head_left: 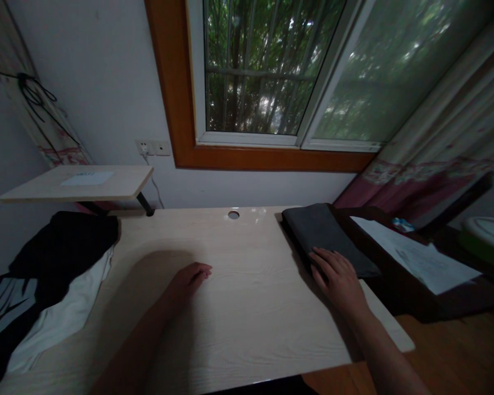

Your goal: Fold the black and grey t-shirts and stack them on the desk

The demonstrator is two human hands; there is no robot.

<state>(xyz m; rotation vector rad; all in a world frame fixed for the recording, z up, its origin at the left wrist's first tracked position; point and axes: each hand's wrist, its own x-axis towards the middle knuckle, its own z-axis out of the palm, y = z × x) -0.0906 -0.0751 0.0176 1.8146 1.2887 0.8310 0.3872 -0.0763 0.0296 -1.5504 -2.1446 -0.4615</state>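
Over the middle-left of the light wood desk (247, 307) is my left hand (189, 278). Its fingers are loosely curled together, with nothing visible in them. My right hand (338, 277) lies on a dark grey flat item (313, 222) at the desk's right end, fingers stretched over its top near the left edge. This item looks like folded cloth or a soft case; I cannot tell which. To the left, a black garment (69, 241) with grey and white markings is heaped on a white cloth (76, 302).
A small raised shelf (127, 184) with a paper label (87, 178) stands at the back left. A cable hole (234, 215) pierces the desk's back. A power socket (145, 147) is on the wall. Right of the desk, papers (415, 255) lie on a dark brown surface.
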